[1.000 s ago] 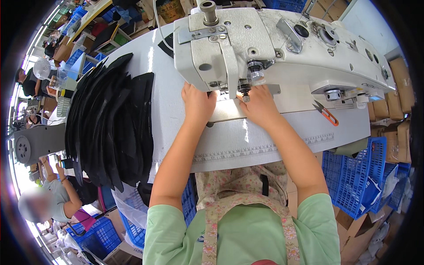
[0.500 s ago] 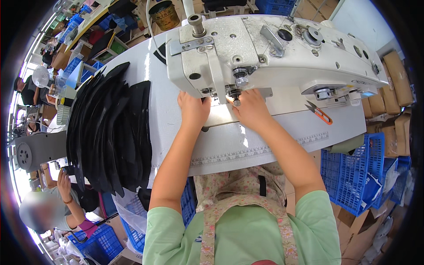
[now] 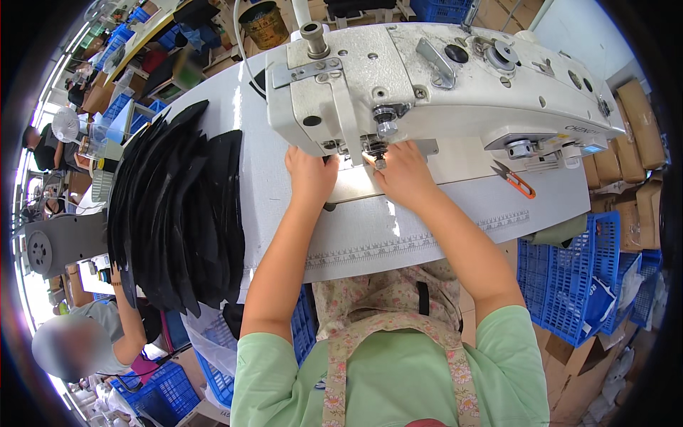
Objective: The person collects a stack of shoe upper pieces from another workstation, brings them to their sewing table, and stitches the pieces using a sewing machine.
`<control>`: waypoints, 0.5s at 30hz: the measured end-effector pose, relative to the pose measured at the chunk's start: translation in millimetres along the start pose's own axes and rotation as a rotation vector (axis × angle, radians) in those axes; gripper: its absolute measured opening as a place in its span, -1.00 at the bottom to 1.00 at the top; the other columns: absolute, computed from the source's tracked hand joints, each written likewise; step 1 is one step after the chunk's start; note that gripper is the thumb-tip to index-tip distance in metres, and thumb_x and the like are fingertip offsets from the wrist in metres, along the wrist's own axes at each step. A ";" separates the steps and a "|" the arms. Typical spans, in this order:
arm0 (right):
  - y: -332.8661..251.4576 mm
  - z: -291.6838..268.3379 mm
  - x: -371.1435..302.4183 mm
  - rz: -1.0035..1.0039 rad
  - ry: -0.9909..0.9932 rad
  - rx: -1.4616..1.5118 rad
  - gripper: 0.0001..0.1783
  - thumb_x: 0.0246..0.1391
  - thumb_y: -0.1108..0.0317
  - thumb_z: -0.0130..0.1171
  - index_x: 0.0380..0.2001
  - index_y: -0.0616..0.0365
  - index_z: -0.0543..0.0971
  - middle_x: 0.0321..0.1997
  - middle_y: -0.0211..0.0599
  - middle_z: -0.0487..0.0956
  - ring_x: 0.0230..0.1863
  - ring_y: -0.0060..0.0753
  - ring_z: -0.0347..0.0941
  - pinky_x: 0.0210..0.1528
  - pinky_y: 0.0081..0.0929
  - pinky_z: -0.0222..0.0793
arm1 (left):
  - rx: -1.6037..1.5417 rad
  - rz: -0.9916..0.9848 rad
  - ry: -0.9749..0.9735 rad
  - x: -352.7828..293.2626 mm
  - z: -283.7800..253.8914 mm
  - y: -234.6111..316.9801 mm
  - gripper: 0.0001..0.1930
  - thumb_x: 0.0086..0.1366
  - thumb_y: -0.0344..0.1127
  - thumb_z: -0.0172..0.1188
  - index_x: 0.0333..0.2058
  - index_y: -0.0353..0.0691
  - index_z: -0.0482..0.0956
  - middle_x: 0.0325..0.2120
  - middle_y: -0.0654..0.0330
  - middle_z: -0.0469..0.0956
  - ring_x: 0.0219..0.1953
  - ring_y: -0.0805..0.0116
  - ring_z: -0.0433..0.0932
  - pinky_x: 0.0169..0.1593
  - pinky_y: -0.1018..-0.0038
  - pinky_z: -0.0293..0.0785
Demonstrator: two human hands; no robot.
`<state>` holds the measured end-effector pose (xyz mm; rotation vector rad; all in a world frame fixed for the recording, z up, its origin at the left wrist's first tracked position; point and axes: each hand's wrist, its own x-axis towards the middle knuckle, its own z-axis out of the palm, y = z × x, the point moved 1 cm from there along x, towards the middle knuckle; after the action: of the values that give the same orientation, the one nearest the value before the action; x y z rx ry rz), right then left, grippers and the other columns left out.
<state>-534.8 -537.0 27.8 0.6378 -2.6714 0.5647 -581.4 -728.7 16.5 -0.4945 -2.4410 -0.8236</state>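
Both my hands are at the needle area of a white sewing machine [image 3: 356,78], low under its head. My left hand [image 3: 311,174] lies left of the presser foot, its thumb turned inward and its fingertips partly hidden by the machine. A small dark edge shows by that thumb, too little to name. To the right of the needle is my right hand [image 3: 404,174], fingers bent together beside the metal thread parts, tips hidden. What the hands press or hold is mostly covered. A tall stack of black curved fabric pieces [image 3: 178,206] stands on the table left of my left arm.
Orange-handled thread snips [image 3: 516,179] lie right of my right hand. A ruler strip [image 3: 420,240] runs along the near part of the grey table [image 3: 274,235]. Blue crates [image 3: 569,285] stand below right, cartons beyond. A co-worker [image 3: 92,334] sits at the lower left.
My hands stay almost still at the needle. The co-worker at the lower left has moved an arm and leaned slightly.
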 end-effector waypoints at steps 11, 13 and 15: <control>-6.1 -14.6 7.3 0.091 0.013 0.022 -0.93 -0.14 0.39 0.20 -0.54 0.14 0.59 -0.29 -0.22 0.52 -0.06 -0.21 0.39 0.09 -0.24 0.23 | -0.407 -0.325 -0.138 5.8 -4.3 -10.7 -0.73 -0.05 -0.41 0.30 -0.30 -0.26 0.57 -0.31 0.03 0.54 -0.18 -0.07 0.49 -0.17 0.21 0.43; 0.3 -16.6 11.8 0.117 -0.070 0.029 -0.91 -0.11 0.38 0.17 -0.53 0.15 0.59 -0.25 -0.18 0.54 -0.04 -0.19 0.40 0.09 -0.23 0.24 | -0.451 -0.190 -0.127 17.9 -4.9 -15.5 -0.75 -0.02 -0.39 0.28 -0.30 -0.27 0.57 -0.34 0.04 0.54 -0.20 -0.08 0.51 -0.21 0.23 0.45; 8.0 -22.0 22.7 0.143 -0.149 0.035 -0.89 -0.09 0.36 0.15 -0.53 0.16 0.58 -0.20 -0.15 0.56 -0.02 -0.17 0.42 0.10 -0.21 0.24 | -0.190 -0.177 -0.204 44.5 -3.0 -24.0 -0.79 0.02 -0.39 0.24 -0.31 -0.29 0.58 -0.29 0.01 0.53 -0.11 -0.05 0.49 -0.13 0.26 0.43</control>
<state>-552.8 -528.6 53.7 0.5195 -2.8704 0.6260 -627.7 -740.9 33.1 -0.4554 -2.6357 -1.1371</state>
